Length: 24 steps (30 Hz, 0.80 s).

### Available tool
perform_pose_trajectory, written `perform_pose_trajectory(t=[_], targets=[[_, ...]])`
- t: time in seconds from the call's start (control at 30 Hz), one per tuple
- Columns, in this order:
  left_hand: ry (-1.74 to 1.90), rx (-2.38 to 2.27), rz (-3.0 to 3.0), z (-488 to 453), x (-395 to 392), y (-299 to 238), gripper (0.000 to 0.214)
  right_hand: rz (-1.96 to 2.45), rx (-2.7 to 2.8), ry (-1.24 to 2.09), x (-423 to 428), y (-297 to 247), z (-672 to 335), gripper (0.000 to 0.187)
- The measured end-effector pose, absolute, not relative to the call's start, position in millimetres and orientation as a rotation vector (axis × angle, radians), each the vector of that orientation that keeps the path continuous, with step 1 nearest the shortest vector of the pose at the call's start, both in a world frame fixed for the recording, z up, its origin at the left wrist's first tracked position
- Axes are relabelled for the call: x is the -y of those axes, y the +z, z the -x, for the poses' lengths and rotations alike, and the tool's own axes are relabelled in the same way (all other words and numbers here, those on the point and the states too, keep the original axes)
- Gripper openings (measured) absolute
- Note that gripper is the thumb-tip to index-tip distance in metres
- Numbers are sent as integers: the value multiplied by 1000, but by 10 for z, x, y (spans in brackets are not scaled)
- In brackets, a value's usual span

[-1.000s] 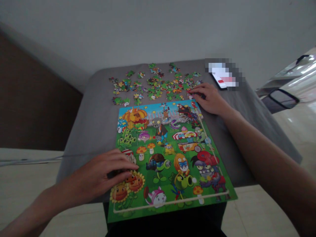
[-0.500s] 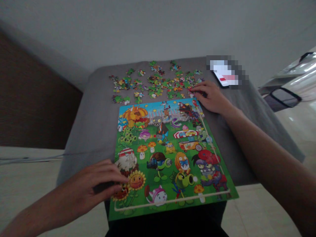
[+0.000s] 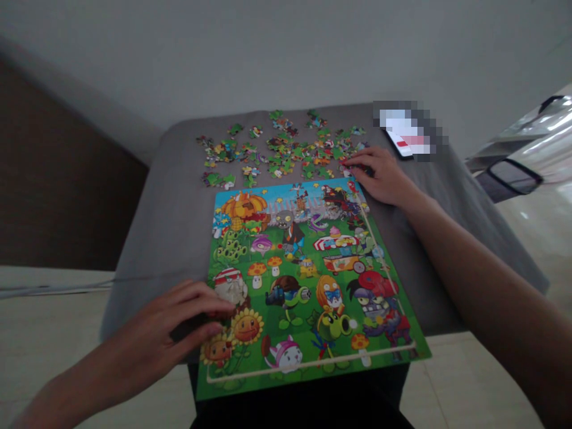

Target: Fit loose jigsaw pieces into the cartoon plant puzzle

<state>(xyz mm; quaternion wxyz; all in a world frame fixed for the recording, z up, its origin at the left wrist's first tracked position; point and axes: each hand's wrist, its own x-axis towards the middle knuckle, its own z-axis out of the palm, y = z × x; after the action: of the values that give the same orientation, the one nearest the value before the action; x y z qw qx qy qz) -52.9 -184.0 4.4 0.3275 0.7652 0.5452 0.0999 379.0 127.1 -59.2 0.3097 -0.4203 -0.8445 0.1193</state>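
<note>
A flat puzzle board (image 3: 322,310) printed with colourful cartoon plants and zombies lies at the near side of a grey cloth-covered table. My left hand (image 3: 183,313) hovers at the board's left edge over the sunflowers, thumb and fingers apart, with no piece visible in it. Beyond the board's top right corner, my right hand (image 3: 378,176) has its fingertips together on a small pinkish-red puzzle piece (image 3: 346,170), partly covered by the fingers. Many loose puzzle pieces (image 3: 281,152) are spread along the board's far side.
At the far right of the table (image 3: 156,220) lies a phone (image 3: 404,152) with its screen lit and blurred. A wall stands behind the table. To the right is a dark-framed object (image 3: 513,177), and a pale cable (image 3: 58,289) runs in from the left.
My left hand has shifted slightly up and left, uncovering more of the lower sunflower on the board. My right hand stays at the same spot by the loose pieces.
</note>
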Motion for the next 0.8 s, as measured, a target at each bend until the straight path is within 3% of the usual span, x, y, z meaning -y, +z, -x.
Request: perform_pose_trajectory(t=[0.2,0.8], targets=[[243,-1509,-2089,510,1860,26,59,1122,2251,337,-1279,-587,-3806,33],[229,-1618,-2072,576,1825,-146,66,1128,2238,342,-1243,-536,-3766,33]])
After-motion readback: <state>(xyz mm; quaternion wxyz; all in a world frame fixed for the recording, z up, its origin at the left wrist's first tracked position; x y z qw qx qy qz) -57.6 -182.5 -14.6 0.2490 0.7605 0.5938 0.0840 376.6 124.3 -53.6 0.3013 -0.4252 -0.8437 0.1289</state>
